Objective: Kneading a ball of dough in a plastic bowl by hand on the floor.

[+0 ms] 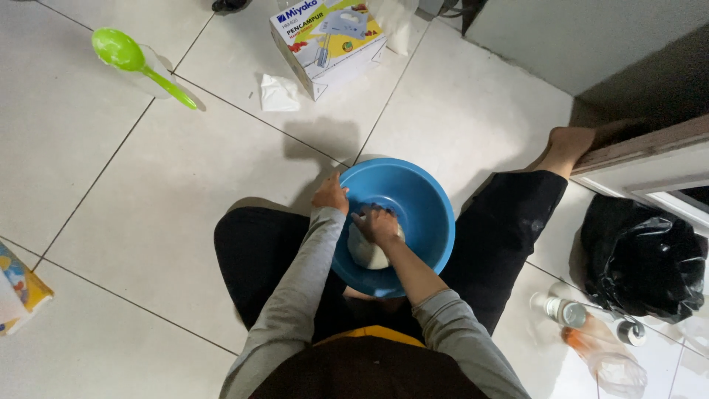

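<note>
I sit on the floor with a blue plastic basin (pixel 428 214) between my legs. My left hand (pixel 330 195) grips the basin's left rim. Inside the basin my right hand (pixel 377 224) presses with curled fingers into a pale lump of dough (pixel 367 253), which lies at the bottom near me. My grey sleeves reach to the forearms.
A cardboard box for an electric mixer (pixel 327 41) stands on the white floor tiles ahead, a crumpled white wrapper (pixel 278 93) beside it. A green plastic scoop (pixel 133 60) lies far left. A black plastic bag (pixel 641 256), a bottle (pixel 565 310) and clear plastic (pixel 605 355) sit at right.
</note>
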